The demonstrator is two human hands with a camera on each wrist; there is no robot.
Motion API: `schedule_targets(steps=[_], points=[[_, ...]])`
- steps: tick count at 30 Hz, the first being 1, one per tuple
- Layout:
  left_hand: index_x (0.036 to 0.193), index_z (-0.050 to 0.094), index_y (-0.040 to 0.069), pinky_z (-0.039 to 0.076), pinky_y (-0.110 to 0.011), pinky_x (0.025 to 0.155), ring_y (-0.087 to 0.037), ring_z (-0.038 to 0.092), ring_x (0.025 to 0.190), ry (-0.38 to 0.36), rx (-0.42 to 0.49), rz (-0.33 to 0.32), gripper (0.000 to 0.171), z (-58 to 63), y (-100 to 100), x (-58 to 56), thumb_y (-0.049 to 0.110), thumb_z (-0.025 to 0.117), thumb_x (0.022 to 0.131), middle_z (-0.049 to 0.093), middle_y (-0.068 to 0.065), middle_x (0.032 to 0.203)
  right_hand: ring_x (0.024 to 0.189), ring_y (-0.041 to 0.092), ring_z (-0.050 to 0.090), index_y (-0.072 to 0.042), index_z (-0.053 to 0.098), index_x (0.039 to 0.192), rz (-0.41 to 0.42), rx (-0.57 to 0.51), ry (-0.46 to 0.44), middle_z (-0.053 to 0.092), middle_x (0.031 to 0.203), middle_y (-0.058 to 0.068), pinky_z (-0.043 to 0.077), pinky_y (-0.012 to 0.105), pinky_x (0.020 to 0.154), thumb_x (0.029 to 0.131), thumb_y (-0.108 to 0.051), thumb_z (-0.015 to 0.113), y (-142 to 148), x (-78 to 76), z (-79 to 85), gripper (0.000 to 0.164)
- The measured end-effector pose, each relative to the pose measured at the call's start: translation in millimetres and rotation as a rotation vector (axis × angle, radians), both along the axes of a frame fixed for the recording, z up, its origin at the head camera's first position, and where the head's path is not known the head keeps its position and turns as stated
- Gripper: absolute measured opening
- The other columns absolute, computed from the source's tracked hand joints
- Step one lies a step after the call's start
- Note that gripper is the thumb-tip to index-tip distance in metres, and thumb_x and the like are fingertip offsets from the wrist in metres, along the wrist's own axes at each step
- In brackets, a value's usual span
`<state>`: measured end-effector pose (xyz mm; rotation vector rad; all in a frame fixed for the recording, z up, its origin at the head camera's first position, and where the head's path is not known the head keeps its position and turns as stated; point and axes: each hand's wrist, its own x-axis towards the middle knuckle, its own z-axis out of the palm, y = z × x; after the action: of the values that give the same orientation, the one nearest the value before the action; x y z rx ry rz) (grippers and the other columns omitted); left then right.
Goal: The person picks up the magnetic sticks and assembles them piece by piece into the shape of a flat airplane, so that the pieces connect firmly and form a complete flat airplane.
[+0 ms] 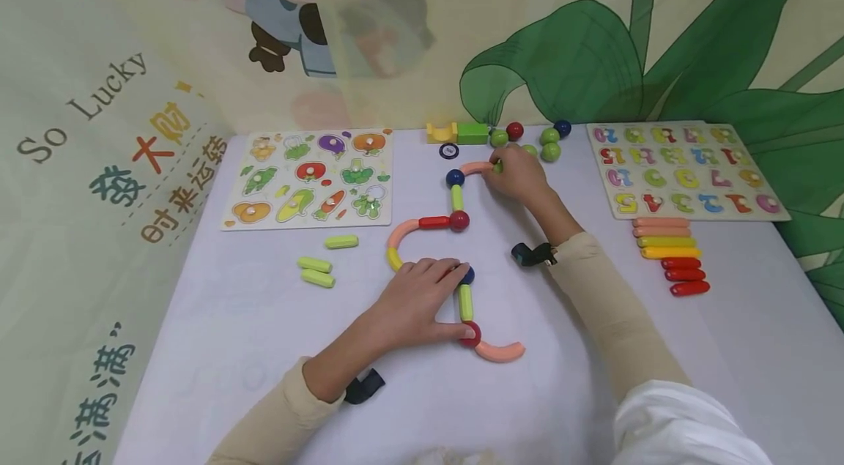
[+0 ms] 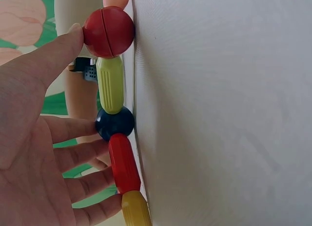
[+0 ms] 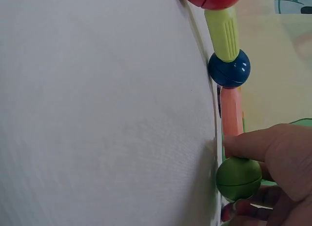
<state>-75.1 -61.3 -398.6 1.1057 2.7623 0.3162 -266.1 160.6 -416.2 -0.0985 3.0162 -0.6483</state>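
Observation:
A chain of magnetic rods and balls winds over the white table. My right hand (image 1: 519, 173) pinches a green ball (image 3: 239, 178) at the free end of the curved pink rod (image 1: 476, 168), which leads from a blue ball (image 1: 455, 178). Over the lower part of the chain lies my left hand (image 1: 412, 307), fingers spread and nearly straight. Its thumb touches the lower red ball (image 2: 108, 32); the other fingertips rest along the lower blue ball (image 2: 115, 123), a red rod (image 2: 125, 162) and a yellow curved rod (image 2: 135, 208). Between those balls sits a light green rod (image 1: 465, 302).
Several light green rods (image 1: 316, 277) lie left of the chain. Vegetable (image 1: 310, 212) and number puzzle boards (image 1: 692, 190) stand back left and right, with red, yellow and pink rods (image 1: 672, 253) before the latter. Loose balls (image 1: 550, 151) and blocks (image 1: 472, 134) line the back.

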Motion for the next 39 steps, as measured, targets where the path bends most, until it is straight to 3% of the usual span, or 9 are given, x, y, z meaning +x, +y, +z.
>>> schedule_targets(steps=[6, 12, 14, 18, 24, 27, 32, 37, 39], points=[[0.139, 0.037, 0.018, 0.038, -0.038, 0.089, -0.018, 0.037, 0.118, 0.004, -0.004, 0.001, 0.092, 0.0, 0.3, 0.4, 0.076, 0.047, 0.068, 0.04, -0.001, 0.135, 0.089, 0.024, 0.047, -0.004, 0.06, 0.105, -0.018, -0.097, 0.056, 0.053, 0.105, 0.011, 0.044, 0.037, 0.075, 0.085, -0.035, 0.06, 5.5, 4.2, -1.5, 0.037], [0.139, 0.037, 0.018, 0.038, -0.038, 0.089, -0.018, 0.037, 0.118, 0.014, -0.004, 0.0, 0.093, -0.3, 0.1, 1.2, 0.077, 0.045, 0.068, 0.04, -0.001, 0.135, 0.09, 0.026, 0.049, -0.004, 0.059, 0.107, -0.056, -0.179, 0.216, 0.051, 0.103, 0.012, 0.042, 0.04, 0.078, 0.091, -0.022, 0.051, 24.8, 7.8, 5.4, 0.026], [0.138, 0.037, 0.018, 0.038, -0.038, 0.089, -0.018, 0.038, 0.118, 0.015, -0.002, -0.001, 0.092, -0.5, 0.0, 1.4, 0.077, 0.046, 0.068, 0.04, -0.001, 0.135, 0.095, 0.028, 0.049, -0.004, 0.059, 0.11, -0.072, -0.171, 0.231, 0.051, 0.106, 0.014, 0.04, 0.042, 0.082, 0.091, -0.018, 0.05, 33.5, 6.7, 6.0, 0.026], [0.138, 0.038, 0.018, 0.038, -0.038, 0.089, -0.019, 0.038, 0.118, 0.002, 0.009, -0.006, 0.092, -0.9, -0.4, 1.5, 0.076, 0.046, 0.068, 0.04, -0.001, 0.134, 0.101, 0.032, 0.048, -0.004, 0.058, 0.115, -0.06, -0.098, 0.165, 0.046, 0.115, 0.016, 0.039, 0.046, 0.086, 0.088, -0.015, 0.05, 47.4, 4.9, 5.5, 0.031], [0.138, 0.038, 0.018, 0.038, -0.038, 0.089, -0.019, 0.038, 0.117, -0.007, 0.019, 0.001, 0.091, -0.7, -0.8, 0.5, 0.076, 0.047, 0.068, 0.04, -0.001, 0.134, 0.095, 0.033, 0.047, 0.001, 0.058, 0.113, -0.013, -0.008, 0.094, 0.044, 0.112, 0.018, 0.04, 0.047, 0.083, 0.085, -0.014, 0.053, 54.3, 5.1, 7.1, 0.032], [0.138, 0.037, 0.019, 0.038, -0.039, 0.09, -0.019, 0.038, 0.118, -0.022, 0.013, 0.008, 0.091, -1.6, -1.8, 1.5, 0.076, 0.047, 0.068, 0.04, -0.001, 0.134, 0.096, 0.032, 0.046, 0.001, 0.058, 0.111, 0.028, 0.027, -0.003, 0.045, 0.113, 0.019, 0.039, 0.048, 0.084, 0.085, -0.014, 0.053, 54.1, 11.1, 8.2, 0.031], [0.138, 0.037, 0.019, 0.037, -0.04, 0.091, -0.019, 0.037, 0.118, -0.02, 0.024, 0.006, 0.091, -2.2, -2.8, 1.7, 0.076, 0.045, 0.068, 0.04, -0.001, 0.135, 0.086, 0.025, 0.047, -0.007, 0.064, 0.104, 0.207, 0.003, -0.164, 0.054, 0.1, 0.011, 0.042, 0.041, 0.077, 0.083, -0.014, 0.061, 54.4, 44.9, 15.6, 0.022], [0.138, 0.038, 0.018, 0.037, -0.04, 0.092, -0.019, 0.038, 0.118, -0.003, 0.028, -0.003, 0.09, -0.6, -0.7, 0.5, 0.076, 0.045, 0.069, 0.04, -0.002, 0.135, 0.083, 0.017, 0.048, -0.02, 0.07, 0.096, 0.579, -0.177, -0.256, 0.055, 0.093, -0.002, 0.045, 0.031, 0.072, 0.082, -0.014, 0.066, 65.1, 108.9, 21.1, 0.015], [0.138, 0.037, 0.018, 0.037, -0.039, 0.091, -0.019, 0.038, 0.118, 0.002, 0.026, -0.006, 0.09, -0.4, 0.6, 0.5, 0.076, 0.046, 0.069, 0.04, -0.001, 0.135, 0.084, 0.015, 0.049, -0.024, 0.07, 0.095, 0.686, -0.234, -0.322, 0.053, 0.095, -0.005, 0.047, 0.028, 0.072, 0.081, -0.013, 0.068, 67.2, 136.4, 22.5, 0.019]])
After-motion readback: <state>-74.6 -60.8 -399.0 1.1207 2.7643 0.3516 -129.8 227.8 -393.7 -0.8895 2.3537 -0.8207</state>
